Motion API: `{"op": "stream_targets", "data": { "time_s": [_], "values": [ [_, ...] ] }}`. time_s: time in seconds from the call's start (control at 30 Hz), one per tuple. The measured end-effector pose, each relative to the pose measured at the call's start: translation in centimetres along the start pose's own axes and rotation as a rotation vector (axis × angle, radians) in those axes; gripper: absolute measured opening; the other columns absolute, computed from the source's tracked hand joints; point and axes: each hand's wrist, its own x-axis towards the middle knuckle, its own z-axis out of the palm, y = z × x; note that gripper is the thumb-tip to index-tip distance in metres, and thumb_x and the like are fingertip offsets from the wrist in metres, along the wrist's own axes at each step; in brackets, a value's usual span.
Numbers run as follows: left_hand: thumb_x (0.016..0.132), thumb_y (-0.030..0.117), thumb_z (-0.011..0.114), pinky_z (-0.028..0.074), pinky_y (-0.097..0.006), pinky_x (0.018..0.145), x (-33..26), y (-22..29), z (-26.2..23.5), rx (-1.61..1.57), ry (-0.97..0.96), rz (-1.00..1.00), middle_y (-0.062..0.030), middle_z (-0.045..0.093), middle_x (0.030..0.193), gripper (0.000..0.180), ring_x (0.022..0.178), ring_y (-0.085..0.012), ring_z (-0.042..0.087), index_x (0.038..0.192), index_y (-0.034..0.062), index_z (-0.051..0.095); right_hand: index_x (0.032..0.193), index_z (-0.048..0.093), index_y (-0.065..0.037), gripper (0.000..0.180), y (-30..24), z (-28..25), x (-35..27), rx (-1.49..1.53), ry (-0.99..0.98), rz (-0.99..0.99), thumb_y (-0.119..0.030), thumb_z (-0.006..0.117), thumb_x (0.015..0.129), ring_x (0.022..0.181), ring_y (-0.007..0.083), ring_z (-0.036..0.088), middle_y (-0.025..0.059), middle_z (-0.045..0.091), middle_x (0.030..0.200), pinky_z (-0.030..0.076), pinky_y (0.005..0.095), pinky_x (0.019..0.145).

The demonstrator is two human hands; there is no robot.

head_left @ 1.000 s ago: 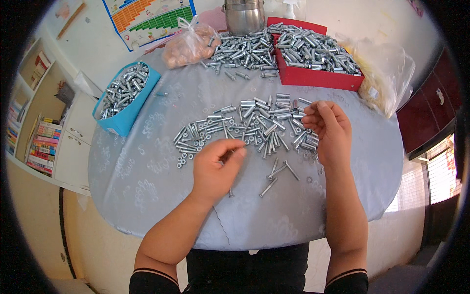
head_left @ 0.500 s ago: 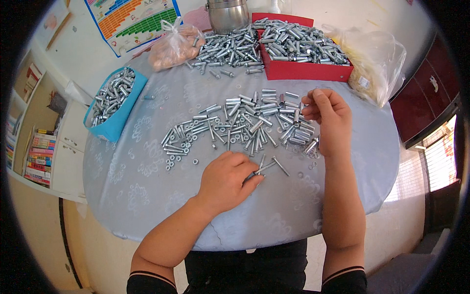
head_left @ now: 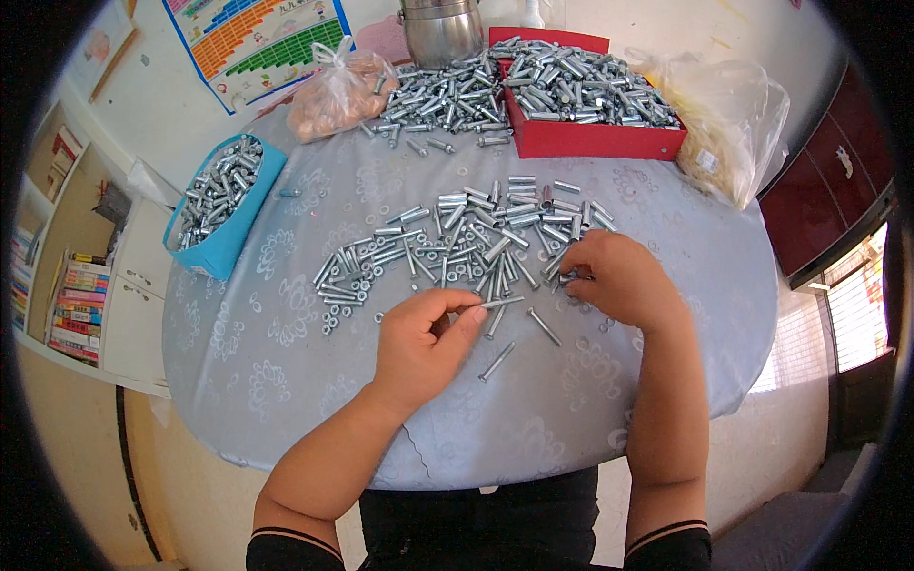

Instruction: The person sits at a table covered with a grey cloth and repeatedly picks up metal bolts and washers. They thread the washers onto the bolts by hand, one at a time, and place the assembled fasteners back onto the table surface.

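My left hand (head_left: 427, 341) pinches a thin silver bolt (head_left: 505, 302) between thumb and fingertips, its shank pointing right. My right hand (head_left: 621, 278) is at the right edge of the pile, fingers curled together; what they grip is mostly hidden. In front of the hands, two loose bolts lie on the cloth: a nearer bolt (head_left: 497, 364) and a farther bolt (head_left: 544, 326). Beyond them spreads a mixed pile of bolts, metal sleeves (head_left: 521, 219) and hex nuts (head_left: 359, 282). Small washers lie partly under my right hand.
A blue box (head_left: 214, 252) of assembled bolts stands at the left. At the back are a red box (head_left: 600, 143) heaped with them, a loose heap (head_left: 447, 93), a tied bag (head_left: 343, 95), a clear bag (head_left: 719, 143) and a steel pot (head_left: 442, 33). The tablecloth (head_left: 314, 400) curves along the front edge.
My right hand has come down and left onto the pile's right edge. The left hand has lifted slightly with a bolt, and another bolt now lies on the cloth below it.
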Motion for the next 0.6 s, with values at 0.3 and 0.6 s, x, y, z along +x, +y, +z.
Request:
{"op": "stream_targets", "data": {
  "time_s": [0.3, 0.6],
  "values": [
    [0.088, 0.008, 0.067, 0.044, -0.02, 0.063, 0.3, -0.6, 0.0, -0.313, 0.092, -0.138, -0.0007, 0.066, 0.084, 0.014, 0.072, -0.0051, 0.055, 0.1, 0.0002, 0.067, 0.099, 0.062, -0.001, 0.016, -2.8, 0.3, 1.2, 0.993, 0.127, 0.037, -0.002, 0.067, 0.084, 0.077, 0.0131, 0.062, 0.0049, 0.064, 0.088, 0.05, 0.0276, 0.069],
    [0.089, 0.015, 0.067, 0.04, -0.018, 0.056, 0.6, -0.9, -0.5, -0.402, 0.139, -0.18, -0.0015, 0.068, 0.085, 0.016, 0.066, -0.0031, 0.052, 0.1, 0.0032, 0.067, 0.101, 0.057, 0.001, 0.018, -4.5, 1.3, 1.7, 1.262, 0.163, 0.035, 0.001, 0.065, 0.086, 0.072, 0.008, 0.061, 0.0032, 0.063, 0.086, 0.05, 0.0223, 0.065]
  ]
}}
